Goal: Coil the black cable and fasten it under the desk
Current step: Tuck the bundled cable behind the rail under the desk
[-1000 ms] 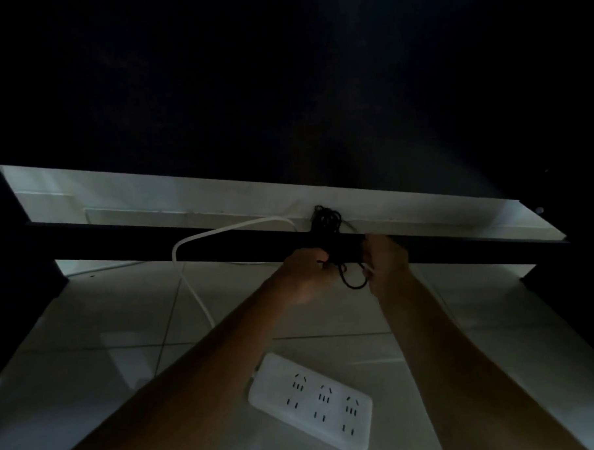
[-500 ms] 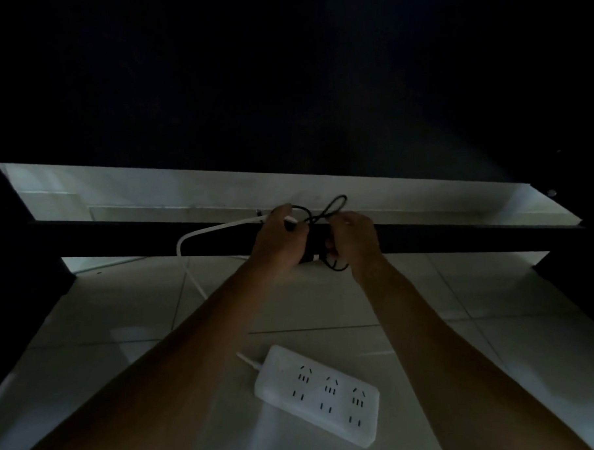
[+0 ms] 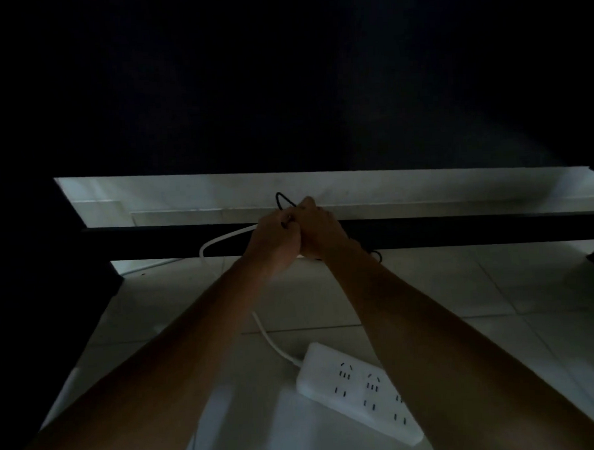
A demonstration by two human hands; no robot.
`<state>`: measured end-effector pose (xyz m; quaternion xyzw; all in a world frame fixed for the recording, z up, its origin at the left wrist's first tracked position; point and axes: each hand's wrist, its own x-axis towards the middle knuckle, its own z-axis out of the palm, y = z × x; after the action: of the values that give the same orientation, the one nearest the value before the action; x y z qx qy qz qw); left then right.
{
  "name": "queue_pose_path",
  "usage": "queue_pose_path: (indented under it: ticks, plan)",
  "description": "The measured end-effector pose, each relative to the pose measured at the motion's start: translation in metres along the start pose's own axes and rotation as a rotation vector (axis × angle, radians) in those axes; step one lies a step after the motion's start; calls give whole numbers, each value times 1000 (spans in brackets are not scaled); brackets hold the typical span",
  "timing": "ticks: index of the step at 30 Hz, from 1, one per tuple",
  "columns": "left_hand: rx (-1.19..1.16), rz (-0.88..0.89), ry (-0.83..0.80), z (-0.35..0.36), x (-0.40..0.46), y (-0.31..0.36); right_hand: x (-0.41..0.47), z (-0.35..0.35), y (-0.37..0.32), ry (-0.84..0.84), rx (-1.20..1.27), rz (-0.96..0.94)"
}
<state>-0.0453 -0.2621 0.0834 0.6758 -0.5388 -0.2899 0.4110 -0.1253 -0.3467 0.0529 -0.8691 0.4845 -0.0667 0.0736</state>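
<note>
1. The left hand (image 3: 272,241) and right hand (image 3: 318,232) are pressed together knuckle to knuckle, both curled shut; the black cable (image 3: 282,201) is gripped between them.
2. A small loop of the cable is seen sticking up just above the L hand's knuckles, against the pale strip behind. Another short bit of black cable is seen just below and to the R of the R wrist, by the dark bar's lower edge. The rest of the bundle is hidden inside the fists, so how much is coiled can't be told.
3. Directly behind the hands, a dark horizontal bar (image 3: 459,231) of the desk frame is crossed by both fists; the knuckles are raised to approx. its top edge.
4. Beyond the bar, above the hands, a pale lit wall strip (image 3: 185,199) is seen; everything higher up is in darkness.
5. A white cord (image 3: 218,240) is seen curving out from beside the L hand, looping to the L, passing under the L forearm, then running down betw. the two forearms.
6. The cord is joined to a white power strip (image 3: 357,392), lying flat on the tiled floor (image 3: 461,285) below the hands, partly covered by the R forearm. Sockets face up; no plugs seen in the visible ones.
</note>
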Motion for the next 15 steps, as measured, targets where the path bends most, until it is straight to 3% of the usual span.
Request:
queue_pose_path:
  ticks: [2, 5, 9, 15]
  plan:
    - [15, 1, -6, -11, -2, -8, 4, 2, -10, -19, 100, -18]
    - [57, -38, 24, -29, -7, -23, 7, 4, -20, 82, 307, -35]
    - [150, -27, 114, -38, -16, -42, 10, 8, -16, 169, 219, -78]
    - [41, -39, 150, -30, -34, -68, -14, 23, -1, 424, 280, -70]
